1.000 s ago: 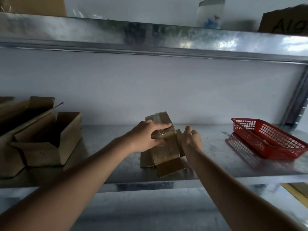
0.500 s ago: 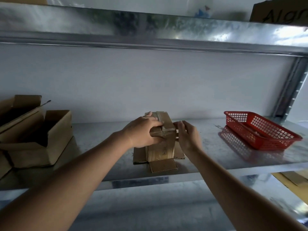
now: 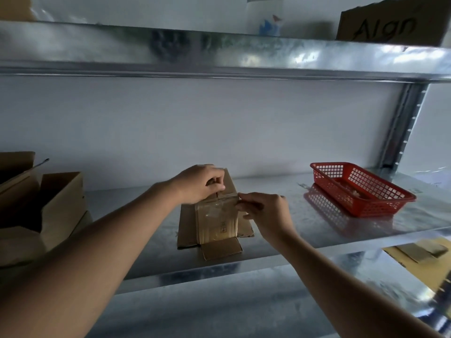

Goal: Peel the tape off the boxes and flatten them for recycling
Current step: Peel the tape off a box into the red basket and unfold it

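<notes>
A small cardboard box [image 3: 214,228] lies collapsed on the metal shelf [image 3: 280,215], flaps spread out at its sides and front. Clear tape [image 3: 214,211] covers its top face. My left hand [image 3: 197,184] grips the far upper flap of the box, fingers curled over its edge. My right hand [image 3: 266,211] pinches the tape at the box's right edge with thumb and forefinger.
Open cardboard boxes [image 3: 48,211] stand at the left end of the shelf. A red plastic basket [image 3: 361,189] sits at the right with scraps inside. Another shelf [image 3: 219,54] hangs overhead. Flat cardboard [image 3: 419,250] lies lower right.
The box has gone from a raised fold to lying flatter on the shelf. My right hand moved onto the tape at the box's right edge; my left hand shifted to the far flap.
</notes>
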A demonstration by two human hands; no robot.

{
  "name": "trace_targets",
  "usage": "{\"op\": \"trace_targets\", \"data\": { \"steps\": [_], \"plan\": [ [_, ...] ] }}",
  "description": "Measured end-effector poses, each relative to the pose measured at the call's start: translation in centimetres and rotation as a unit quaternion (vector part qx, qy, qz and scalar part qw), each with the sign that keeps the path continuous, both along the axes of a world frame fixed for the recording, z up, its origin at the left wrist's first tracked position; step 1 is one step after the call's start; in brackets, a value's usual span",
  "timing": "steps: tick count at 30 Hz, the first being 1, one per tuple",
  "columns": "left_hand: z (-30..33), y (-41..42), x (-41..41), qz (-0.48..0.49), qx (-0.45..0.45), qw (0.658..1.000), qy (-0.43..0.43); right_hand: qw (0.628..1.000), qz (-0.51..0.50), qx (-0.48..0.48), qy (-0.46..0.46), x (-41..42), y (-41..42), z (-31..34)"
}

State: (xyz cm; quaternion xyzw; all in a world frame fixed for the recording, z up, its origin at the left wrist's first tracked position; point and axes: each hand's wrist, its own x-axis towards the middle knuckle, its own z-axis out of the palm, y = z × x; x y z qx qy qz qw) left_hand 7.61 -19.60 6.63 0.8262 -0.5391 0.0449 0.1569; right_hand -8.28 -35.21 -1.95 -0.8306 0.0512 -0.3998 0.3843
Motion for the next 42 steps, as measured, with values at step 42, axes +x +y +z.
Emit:
{"op": "trace_targets", "data": {
  "steps": [42],
  "plan": [
    [-1.7, -2.1, -2.3, 0.053, -0.066, 0.969, 0.230, 0.936, 0.193, 0.285, 0.076, 0.0, -0.5, 4.3]
  ]
}}
